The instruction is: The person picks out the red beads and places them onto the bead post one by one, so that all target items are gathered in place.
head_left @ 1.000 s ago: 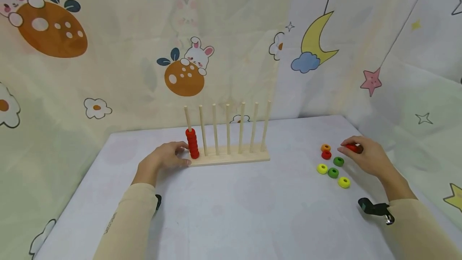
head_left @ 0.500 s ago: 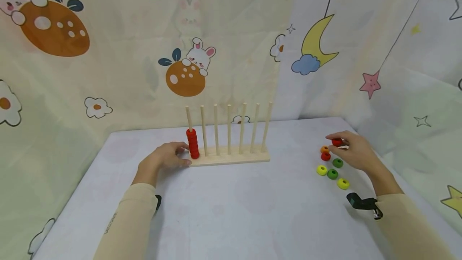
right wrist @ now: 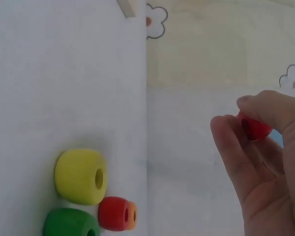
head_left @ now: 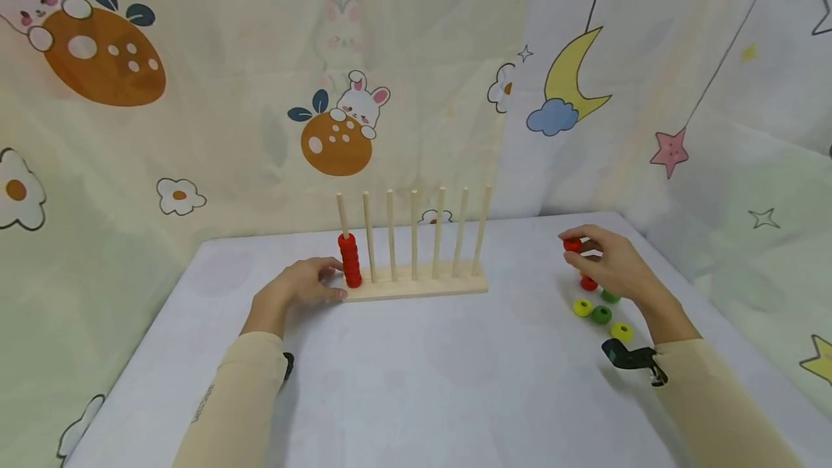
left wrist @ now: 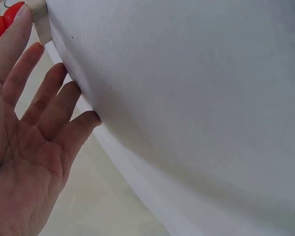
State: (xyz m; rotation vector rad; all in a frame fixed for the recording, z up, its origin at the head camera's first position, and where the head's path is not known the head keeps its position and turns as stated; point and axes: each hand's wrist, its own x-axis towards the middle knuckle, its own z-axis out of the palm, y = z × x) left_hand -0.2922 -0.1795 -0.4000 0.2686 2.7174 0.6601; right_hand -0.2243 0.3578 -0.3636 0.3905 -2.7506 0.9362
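A wooden peg rack (head_left: 416,289) with a row of upright pegs stands at the back of the table. Several red beads (head_left: 349,261) are stacked on its leftmost peg. My left hand (head_left: 300,289) holds the left end of the rack's base, thumb at the front corner and fingers behind; the left wrist view shows the thumb (left wrist: 12,44) against the wood. At the right, my right hand (head_left: 611,262) pinches one red bead (right wrist: 255,128) between thumb and fingertips, raised above the table, its hole visible in the right wrist view.
Below the right hand lie loose beads: a red bead (head_left: 588,283), yellow beads (head_left: 582,308) and green beads (head_left: 601,315). An orange bead (right wrist: 132,215) shows behind the red one in the right wrist view. A patterned cloth (head_left: 442,92) hangs behind the white table (head_left: 455,381).
My right hand has moved left and a little up with the red bead, now covering the orange bead in the head view. The left hand stays at the rack's end.
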